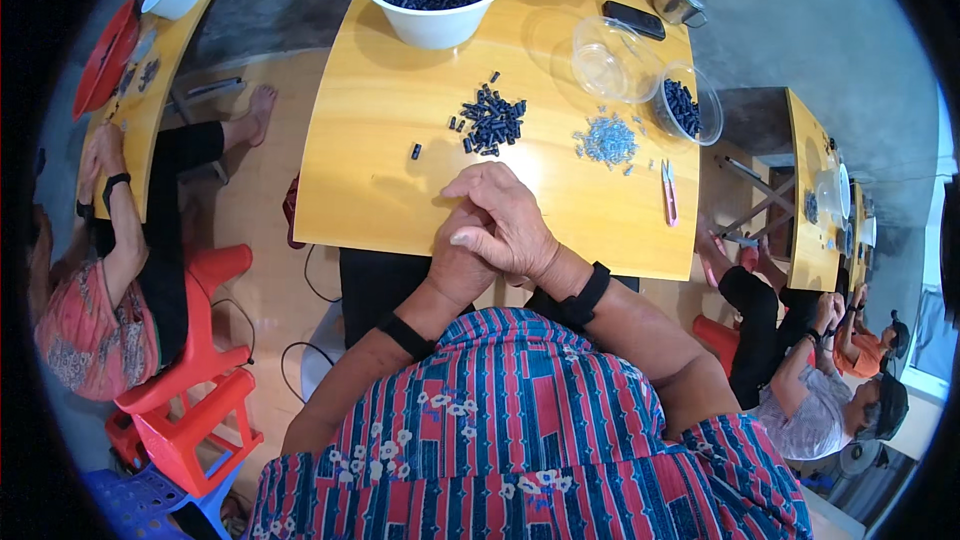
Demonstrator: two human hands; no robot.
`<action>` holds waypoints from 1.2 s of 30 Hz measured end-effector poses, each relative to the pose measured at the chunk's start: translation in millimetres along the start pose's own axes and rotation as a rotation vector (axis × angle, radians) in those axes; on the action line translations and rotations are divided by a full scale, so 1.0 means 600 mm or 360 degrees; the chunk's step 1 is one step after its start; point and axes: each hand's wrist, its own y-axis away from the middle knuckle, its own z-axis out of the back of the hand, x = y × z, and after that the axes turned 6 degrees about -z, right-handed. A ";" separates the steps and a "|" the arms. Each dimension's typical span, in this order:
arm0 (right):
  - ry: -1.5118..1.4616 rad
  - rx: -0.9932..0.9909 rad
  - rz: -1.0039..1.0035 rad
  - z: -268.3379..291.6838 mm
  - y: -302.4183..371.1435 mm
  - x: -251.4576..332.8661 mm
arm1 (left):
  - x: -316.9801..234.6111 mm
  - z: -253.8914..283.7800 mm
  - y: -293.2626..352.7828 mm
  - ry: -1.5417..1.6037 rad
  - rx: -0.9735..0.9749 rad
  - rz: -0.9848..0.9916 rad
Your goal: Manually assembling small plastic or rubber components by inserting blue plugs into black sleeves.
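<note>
Over the table's near edge my hands are folded together. My right hand (515,223) lies on top, its bent fingers and thumb wrapped over my left hand (460,262). Most of the left hand's fingers are hidden beneath it. No loose piece shows in either hand. Just beyond them lies a pile of small black cylindrical pieces (493,124), with one black piece (416,152) apart to the left. Right of that pile sits a heap of small clear bluish pieces (609,141). A pair of pink-handled thread snips (669,194) rests near the right edge.
A white bowl (439,26) full of black pieces stands at the back left. Toward the right are a clear lid (596,67), a clear tub (711,118) with black pieces, a phone (634,20) and a metal mug (680,2). People sit at tables on both sides.
</note>
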 end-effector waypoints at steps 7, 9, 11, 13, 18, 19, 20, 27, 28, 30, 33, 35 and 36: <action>-0.0008 0.0024 -0.0064 -0.008 0.009 0.003 | -0.004 0.002 0.009 0.0235 -0.0073 -0.0003; 0.0014 0.0007 -0.0061 -0.009 0.011 0.004 | -0.010 0.000 0.007 0.0198 -0.0083 0.0080; 0.0029 -0.0019 -0.0046 -0.008 0.010 0.000 | -0.006 0.000 0.003 0.0182 -0.0068 0.0012; 0.0018 -0.0023 -0.0046 -0.006 0.009 0.001 | -0.008 0.002 0.003 0.0154 -0.0054 -0.0046; 0.0002 -0.0038 -0.0042 -0.009 0.010 0.002 | 0.002 -0.001 0.007 0.0273 -0.0059 -0.0014; 0.0016 -0.0042 -0.0044 -0.008 0.011 0.004 | 0.004 -0.004 0.008 0.0270 -0.0057 -0.0021; 0.0030 -0.0048 -0.0046 -0.008 0.011 0.005 | 0.005 -0.006 0.010 0.0262 -0.0050 -0.0003; -0.0011 -0.0130 0.0038 -0.017 0.014 -0.001 | 0.008 -0.006 0.010 0.0171 0.0022 0.0092; -0.0004 -0.0106 0.0040 -0.016 0.013 -0.003 | 0.009 -0.006 0.007 0.0156 0.0036 0.0099; 0.0005 -0.0111 0.0044 -0.015 0.012 -0.006 | 0.009 -0.003 0.003 0.0127 0.0071 0.0111; -0.0035 -0.0224 0.0076 -0.020 0.017 -0.021 | 0.015 -0.018 -0.002 0.0060 0.0039 0.0022; -0.0048 -0.0297 0.0198 -0.019 0.008 -0.026 | 0.022 -0.010 -0.008 0.0126 0.0118 0.0091; -0.0052 -0.0341 0.0180 -0.036 0.003 -0.029 | 0.028 -0.002 -0.005 0.0177 0.0132 0.0211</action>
